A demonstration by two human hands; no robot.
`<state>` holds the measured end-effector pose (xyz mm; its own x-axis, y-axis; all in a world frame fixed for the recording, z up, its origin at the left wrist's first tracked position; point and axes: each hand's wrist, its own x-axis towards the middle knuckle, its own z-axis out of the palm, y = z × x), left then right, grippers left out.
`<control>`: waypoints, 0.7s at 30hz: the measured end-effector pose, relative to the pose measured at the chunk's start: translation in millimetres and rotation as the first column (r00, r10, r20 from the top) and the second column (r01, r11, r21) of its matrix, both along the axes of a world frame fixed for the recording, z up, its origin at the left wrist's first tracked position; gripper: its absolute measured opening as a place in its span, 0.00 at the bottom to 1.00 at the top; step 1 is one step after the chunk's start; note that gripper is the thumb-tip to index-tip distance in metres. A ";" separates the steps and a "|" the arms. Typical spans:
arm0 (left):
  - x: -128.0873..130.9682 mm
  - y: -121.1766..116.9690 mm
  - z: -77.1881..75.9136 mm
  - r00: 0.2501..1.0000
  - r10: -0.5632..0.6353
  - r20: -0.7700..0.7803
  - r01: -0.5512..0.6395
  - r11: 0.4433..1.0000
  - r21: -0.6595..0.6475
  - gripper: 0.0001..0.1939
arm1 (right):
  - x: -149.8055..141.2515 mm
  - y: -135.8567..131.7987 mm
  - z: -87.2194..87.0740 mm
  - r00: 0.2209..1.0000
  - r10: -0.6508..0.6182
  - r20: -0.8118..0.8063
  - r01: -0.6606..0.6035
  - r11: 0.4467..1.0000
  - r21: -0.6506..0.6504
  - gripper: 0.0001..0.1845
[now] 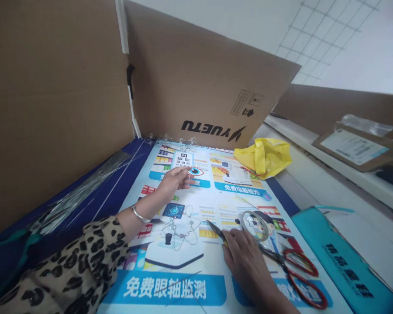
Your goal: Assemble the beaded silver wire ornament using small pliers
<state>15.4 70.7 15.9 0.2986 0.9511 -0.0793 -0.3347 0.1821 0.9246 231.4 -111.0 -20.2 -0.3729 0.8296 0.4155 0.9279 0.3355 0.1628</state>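
Above the printed poster, my left hand (176, 181) is closed in a pinch on a thin wire (189, 178), only a short stretch of which shows. Lower right, my right hand (245, 255) rests palm down, its fingers wrapped round pointed pliers (217, 230) whose jaws face the upper left. Between the hands lies a looped wire piece with small clear beads (180, 233). Beyond the right hand sits a round clear-centred ring or roll (255, 225). Red-handled scissors (290, 264) lie beside that hand, their blades partly hidden.
Cardboard panels (190, 78) stand at the back and left. A bundle of straight wires (81, 194) lies on the blue surface at left. More wire pieces (186, 143) lie at the back. A yellow bag (265, 158) and a teal pouch (343, 257) are on the right.
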 end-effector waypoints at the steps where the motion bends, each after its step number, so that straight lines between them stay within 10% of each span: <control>1: 0.1 0.2 -0.7 1.000 0.004 -0.001 -0.004 1.000 0.000 0.12 | -0.2 0.8 -2.0 0.999 -0.015 -0.036 0.016 1.000 0.015 0.14; 10: -0.6 4.1 -0.4 0.996 0.088 0.018 -0.088 0.996 -0.005 0.08 | -8.6 4.0 2.3 0.976 -0.174 0.131 0.177 0.984 -0.011 0.18; 16: -18.4 22.0 8.8 0.968 0.237 0.078 -0.241 0.970 0.038 0.06 | 1.5 -5.8 4.3 0.990 -0.062 0.127 0.077 0.990 -0.117 0.26; 21: -25.6 24.3 13.4 0.968 0.238 0.085 -0.243 0.969 0.051 0.09 | 2.9 11.0 -2.7 0.991 -0.132 0.033 0.135 0.983 -0.122 0.07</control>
